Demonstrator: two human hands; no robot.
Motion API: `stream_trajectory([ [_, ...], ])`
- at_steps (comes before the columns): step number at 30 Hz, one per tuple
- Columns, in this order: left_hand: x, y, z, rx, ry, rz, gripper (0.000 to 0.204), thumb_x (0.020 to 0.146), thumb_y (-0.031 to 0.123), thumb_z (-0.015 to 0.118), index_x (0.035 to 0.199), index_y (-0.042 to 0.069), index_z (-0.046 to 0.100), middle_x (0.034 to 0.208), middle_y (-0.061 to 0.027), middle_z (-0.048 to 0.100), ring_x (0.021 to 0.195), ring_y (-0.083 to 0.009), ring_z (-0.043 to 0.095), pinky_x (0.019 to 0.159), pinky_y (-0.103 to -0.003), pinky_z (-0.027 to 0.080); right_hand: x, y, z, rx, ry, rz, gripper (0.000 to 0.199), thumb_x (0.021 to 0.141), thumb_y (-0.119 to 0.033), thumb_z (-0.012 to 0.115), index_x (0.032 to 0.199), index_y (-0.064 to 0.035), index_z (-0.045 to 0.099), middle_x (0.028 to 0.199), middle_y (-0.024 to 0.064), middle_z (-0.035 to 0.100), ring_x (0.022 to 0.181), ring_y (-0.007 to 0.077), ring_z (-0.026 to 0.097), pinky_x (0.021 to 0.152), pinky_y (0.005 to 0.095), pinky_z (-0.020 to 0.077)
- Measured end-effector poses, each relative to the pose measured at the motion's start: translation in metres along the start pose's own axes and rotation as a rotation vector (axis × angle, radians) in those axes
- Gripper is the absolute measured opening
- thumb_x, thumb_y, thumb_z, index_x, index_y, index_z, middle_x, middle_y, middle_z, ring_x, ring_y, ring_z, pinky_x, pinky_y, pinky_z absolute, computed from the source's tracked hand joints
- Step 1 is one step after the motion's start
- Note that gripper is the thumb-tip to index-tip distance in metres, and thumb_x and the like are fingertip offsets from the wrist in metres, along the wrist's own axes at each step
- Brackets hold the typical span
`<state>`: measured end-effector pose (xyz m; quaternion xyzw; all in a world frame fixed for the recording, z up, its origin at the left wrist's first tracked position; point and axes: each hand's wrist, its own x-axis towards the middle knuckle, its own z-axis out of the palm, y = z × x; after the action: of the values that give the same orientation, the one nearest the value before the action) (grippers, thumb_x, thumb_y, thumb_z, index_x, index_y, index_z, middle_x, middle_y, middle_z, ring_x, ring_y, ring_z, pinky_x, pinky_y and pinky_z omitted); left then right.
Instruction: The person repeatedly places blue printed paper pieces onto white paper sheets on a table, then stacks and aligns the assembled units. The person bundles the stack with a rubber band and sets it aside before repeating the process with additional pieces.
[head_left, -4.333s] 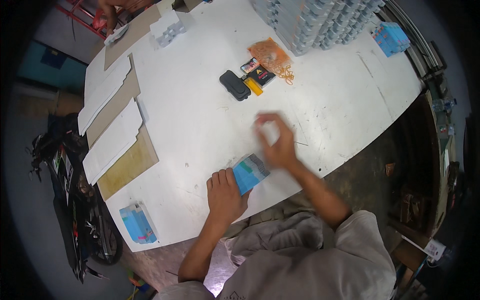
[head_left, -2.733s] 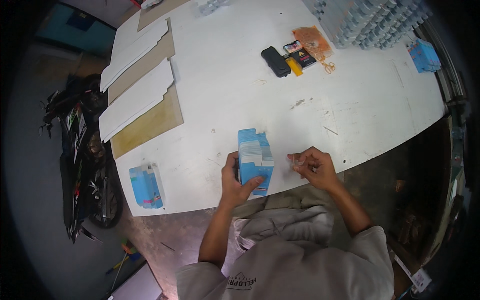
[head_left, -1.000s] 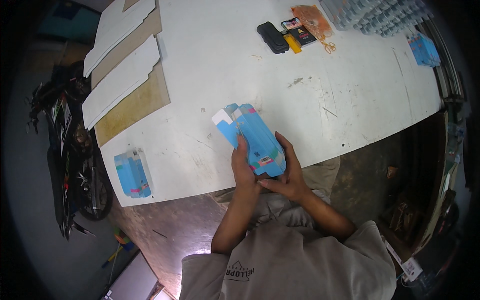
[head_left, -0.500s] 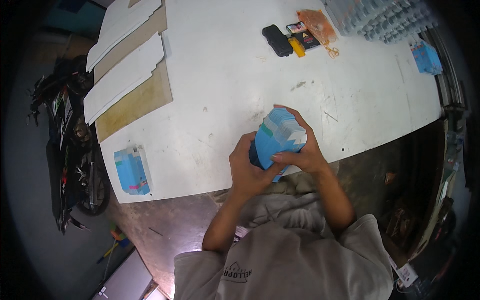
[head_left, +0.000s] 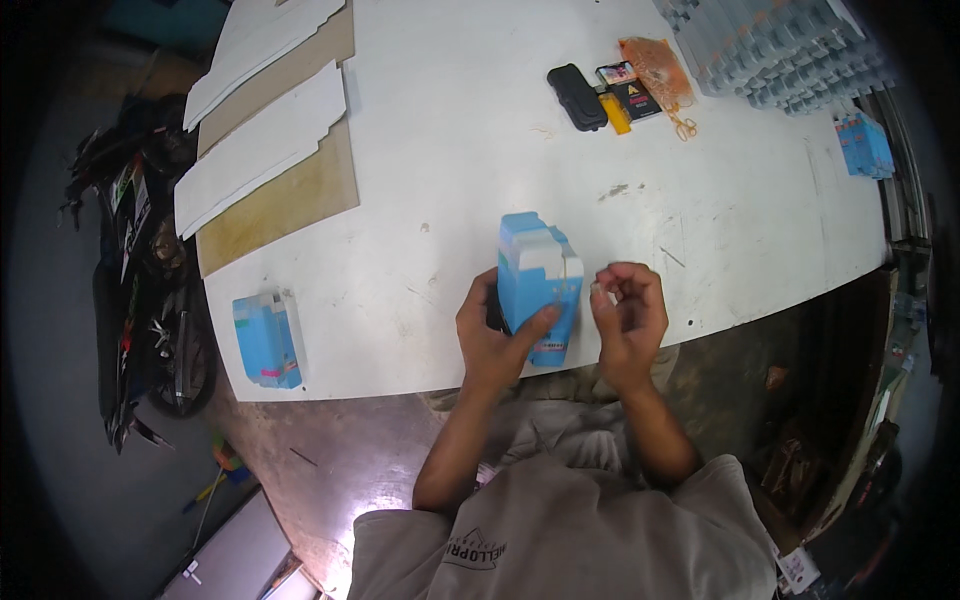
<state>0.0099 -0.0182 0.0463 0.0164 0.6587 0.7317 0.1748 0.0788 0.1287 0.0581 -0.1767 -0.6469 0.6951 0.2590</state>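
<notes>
My left hand (head_left: 495,332) is closed around a thick stack of flat blue-and-white cartons (head_left: 540,275), with its thumb across the near face. The stack stands on edge above the front of the white table. Just to the right, apart from the stack, is my right hand (head_left: 632,315). Its fingers are curled and the thumb tip comes close to the index fingertip; whatever they pinch, if anything, is too small to make out. Another bundle of blue cartons (head_left: 265,342) rests at the table's front left corner.
White cut sheets (head_left: 265,150) lie on brown boards (head_left: 290,215) at the far left of the table (head_left: 440,130). A black case (head_left: 577,97), yellow lighter (head_left: 615,113) and orange bag (head_left: 655,70) lie farther back. Grey stacked pieces (head_left: 780,50) and blue cartons (head_left: 863,147) occupy the far right.
My right hand has let go of the carton stack and moved a little to its right. The left hand keeps the stack, which is turned more upright. The whole view has shifted slightly.
</notes>
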Motion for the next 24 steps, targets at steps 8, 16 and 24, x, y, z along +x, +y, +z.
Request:
stream_trajectory([
  [8,0.005,0.039,-0.019,0.636,-0.381,-0.008,0.068,0.077,0.031,0.094,0.126,-0.003,0.06,0.11,-0.0214,0.072,0.101,-0.0327,0.073,0.086,-0.041,0.058,0.048,-0.037,-0.027,-0.444,-0.476,-0.269,0.06,0.085,-0.01,0.081,0.14,-0.0002,0.057,0.142,0.0234,0.058,0.131,0.034,0.057,0.109,0.0444,0.046],
  [16,0.029,0.015,-0.025,1.164,-0.364,0.503,0.092,0.065,0.022,0.093,0.14,-0.009,0.05,0.104,-0.0197,0.069,0.093,-0.0353,0.066,0.082,-0.041,0.055,0.046,0.005,-0.003,-0.641,-0.62,-0.351,0.039,0.081,-0.016,0.085,0.114,-0.0039,0.068,0.138,0.0198,0.057,0.132,0.0402,0.053,0.111,0.0516,0.0408],
  [24,0.03,-0.004,-0.032,1.059,-0.327,0.622,0.108,0.066,0.007,0.082,0.158,-0.012,0.029,0.101,-0.0197,0.069,0.086,-0.0356,0.066,0.076,-0.043,0.055,0.016,0.016,0.03,-0.809,-0.486,-0.247,0.033,0.071,-0.018,0.085,0.097,-0.0074,0.066,0.137,0.0163,0.052,0.139,0.0397,0.045,0.114,0.0682,0.0257],
])
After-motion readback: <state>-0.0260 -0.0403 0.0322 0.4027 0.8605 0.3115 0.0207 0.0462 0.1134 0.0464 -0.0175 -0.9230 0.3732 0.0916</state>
